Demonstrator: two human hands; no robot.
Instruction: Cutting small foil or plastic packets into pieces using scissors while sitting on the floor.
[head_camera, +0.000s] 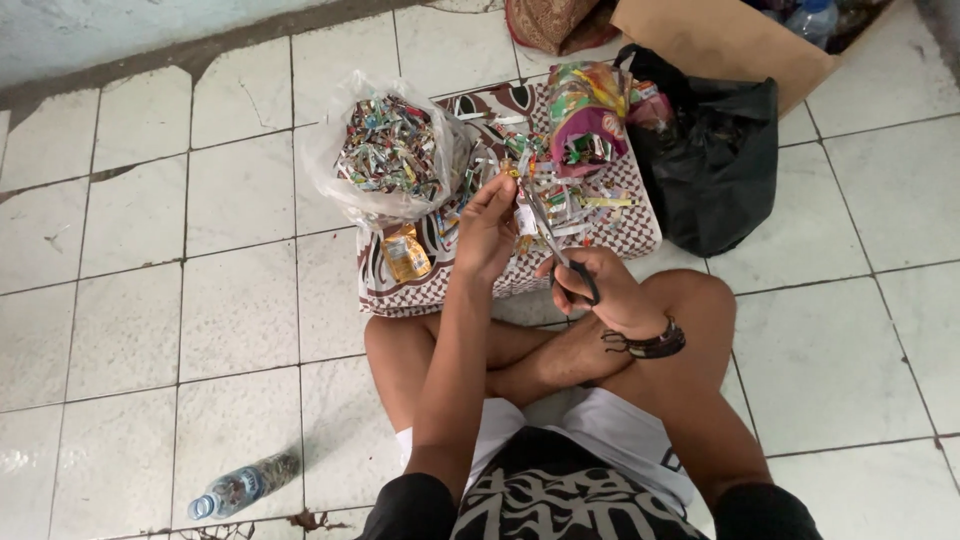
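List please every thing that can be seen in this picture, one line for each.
clear bag: 1, full of folded colourful wrapper pieces, on the cloth's left part
cloth: 1, brown and white pattern, on the floor before the person
strips: many, colourful, loose on the cloth
foil bag: 1, colourful, at the cloth's far edge
sachet: 1, gold, on the cloth near the left hand
black bag: 1, right of the cloth
cardboard: 1, brown, behind the black bag
bottle: 1, clear plastic, lying on the floor, lower left
floor: white tiles, some cracked
scissors: 1, black handles, in the right hand
wristbands: dark, right wrist
left hand: holds a wrapper
right hand: fingers in the scissors' handles
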